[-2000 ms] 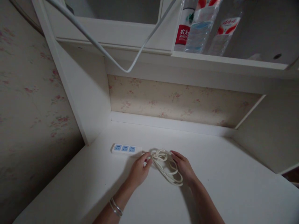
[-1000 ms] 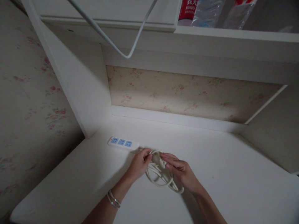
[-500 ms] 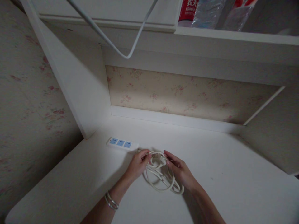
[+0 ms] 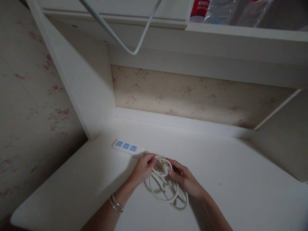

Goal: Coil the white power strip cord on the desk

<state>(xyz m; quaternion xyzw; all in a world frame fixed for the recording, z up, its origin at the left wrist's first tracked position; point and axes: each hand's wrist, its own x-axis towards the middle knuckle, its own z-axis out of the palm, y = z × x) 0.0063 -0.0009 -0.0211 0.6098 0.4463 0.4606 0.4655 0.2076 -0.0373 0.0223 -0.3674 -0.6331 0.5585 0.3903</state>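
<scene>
A white power strip [image 4: 141, 150] with three blue socket panels lies on the desk, left of my hands. Its cream power cord [image 4: 166, 201] is gathered in loose loops between them. My left hand [image 4: 143, 166] is closed on the cord near the strip's right end, thumb and fingers pinching it. On the right side of the small upper loop, my right hand [image 4: 184, 176] grips the cord between thumb and fingers. A pale, blurred part, perhaps the plug [image 4: 163, 167], shows inside that loop. The lower loops hang or rest toward the desk's front.
The white desk [image 4: 231, 166] has a raised back strip and a side panel [image 4: 89, 83] on the left. Overhead, a shelf [image 4: 240, 30] carries a red-labelled package and clear plastic bottles. A thin white bent rod or cable [image 4: 133, 53] hangs in front of it.
My right hand has shifted its grip slightly down and left along the loop. The upper loop is rounder, and the lower loops have spread a little downward. The view has moved slightly.
</scene>
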